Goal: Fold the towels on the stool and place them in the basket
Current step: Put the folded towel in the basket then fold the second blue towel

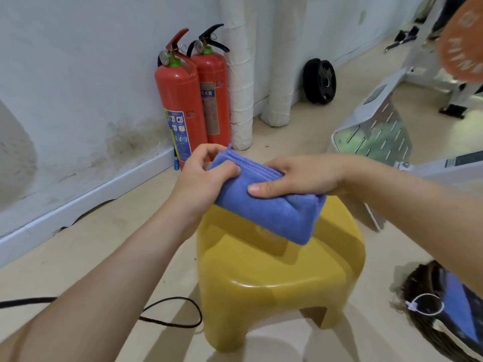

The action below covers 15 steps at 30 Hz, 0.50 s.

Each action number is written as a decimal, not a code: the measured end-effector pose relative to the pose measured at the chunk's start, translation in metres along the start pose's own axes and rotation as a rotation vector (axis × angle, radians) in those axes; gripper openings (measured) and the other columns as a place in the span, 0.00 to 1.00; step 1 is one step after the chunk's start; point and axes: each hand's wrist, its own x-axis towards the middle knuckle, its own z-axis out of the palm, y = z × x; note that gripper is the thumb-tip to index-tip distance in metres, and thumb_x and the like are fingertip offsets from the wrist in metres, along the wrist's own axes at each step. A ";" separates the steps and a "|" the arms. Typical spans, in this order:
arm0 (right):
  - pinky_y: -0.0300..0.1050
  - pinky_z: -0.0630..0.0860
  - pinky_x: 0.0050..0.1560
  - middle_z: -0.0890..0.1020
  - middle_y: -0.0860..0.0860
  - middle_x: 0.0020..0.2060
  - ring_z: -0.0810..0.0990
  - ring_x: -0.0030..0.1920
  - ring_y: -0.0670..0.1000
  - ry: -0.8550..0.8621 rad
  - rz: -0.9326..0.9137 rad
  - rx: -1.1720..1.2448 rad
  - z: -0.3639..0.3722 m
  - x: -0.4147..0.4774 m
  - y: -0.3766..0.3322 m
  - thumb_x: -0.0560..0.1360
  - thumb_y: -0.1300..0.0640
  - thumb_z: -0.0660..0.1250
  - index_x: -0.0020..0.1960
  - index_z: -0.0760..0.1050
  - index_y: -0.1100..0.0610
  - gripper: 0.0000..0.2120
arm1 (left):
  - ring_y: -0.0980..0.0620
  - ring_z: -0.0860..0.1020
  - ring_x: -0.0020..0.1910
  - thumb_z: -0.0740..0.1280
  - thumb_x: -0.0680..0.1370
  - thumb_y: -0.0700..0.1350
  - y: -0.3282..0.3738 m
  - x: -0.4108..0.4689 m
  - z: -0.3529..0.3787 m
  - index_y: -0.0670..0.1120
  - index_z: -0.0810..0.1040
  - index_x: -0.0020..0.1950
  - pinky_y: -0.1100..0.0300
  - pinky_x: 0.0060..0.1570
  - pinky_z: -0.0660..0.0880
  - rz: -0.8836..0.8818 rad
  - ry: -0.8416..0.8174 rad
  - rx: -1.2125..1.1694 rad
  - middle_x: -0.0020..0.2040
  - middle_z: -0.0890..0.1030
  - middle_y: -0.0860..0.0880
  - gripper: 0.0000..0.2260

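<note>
Gripping the blue towel (274,215) at both ends, the person holds it tilted just above the yellow stool (274,278), far end higher and near corner dipping toward the seat. The left hand (206,178) closes on the upper left end, thumb pressed on the top face and fingers curled round the far side. The right hand (300,178) clamps the right part, thumb flat across the near face and fingers wrapped over the stacked edge behind. The towel's middle spans the gap between the two hands, and its lower right corner hangs free of either grip, casting a shadow on the seat. Floor lies open in front of and to the left of the stool, crossed only by a black cable (172,322) looping near the stool's left leg. The dark woven basket (418,291) sits on the floor just right of the stool, under the right forearm, with a second blue towel (460,309) inside it. Two red fire extinguishers (180,100) stand against the wall beyond the left hand, and a perforated metal frame (379,131) stands past the right hand. The towel is a compact rectangle, plush, with several stitched layer edges lined up along its top.
</note>
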 end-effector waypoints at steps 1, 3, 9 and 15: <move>0.32 0.76 0.37 0.84 0.43 0.38 0.81 0.38 0.40 0.079 -0.022 0.011 -0.005 -0.005 -0.001 0.78 0.49 0.63 0.51 0.76 0.51 0.07 | 0.52 0.81 0.44 0.73 0.66 0.48 0.001 0.006 0.006 0.54 0.77 0.50 0.52 0.44 0.78 -0.011 0.016 -0.031 0.46 0.82 0.52 0.14; 0.35 0.78 0.42 0.84 0.49 0.44 0.81 0.42 0.43 0.219 -0.037 -0.073 -0.012 -0.015 0.000 0.78 0.48 0.61 0.56 0.75 0.56 0.13 | 0.52 0.83 0.46 0.74 0.69 0.55 0.004 0.016 0.021 0.51 0.77 0.55 0.53 0.42 0.81 -0.036 -0.037 -0.012 0.50 0.83 0.51 0.18; 0.37 0.78 0.51 0.82 0.46 0.52 0.81 0.52 0.43 0.247 0.119 -0.111 -0.024 -0.073 0.027 0.77 0.53 0.66 0.61 0.70 0.49 0.14 | 0.51 0.84 0.44 0.76 0.68 0.52 0.019 0.025 0.068 0.45 0.83 0.48 0.56 0.44 0.78 -0.049 -0.392 0.027 0.43 0.86 0.48 0.14; 0.46 0.78 0.50 0.83 0.46 0.47 0.81 0.48 0.47 0.298 0.237 -0.249 -0.025 -0.154 0.059 0.65 0.51 0.78 0.53 0.77 0.41 0.19 | 0.60 0.73 0.31 0.74 0.70 0.53 0.030 -0.027 0.131 0.46 0.75 0.41 0.68 0.31 0.69 0.412 -0.533 0.324 0.32 0.76 0.56 0.13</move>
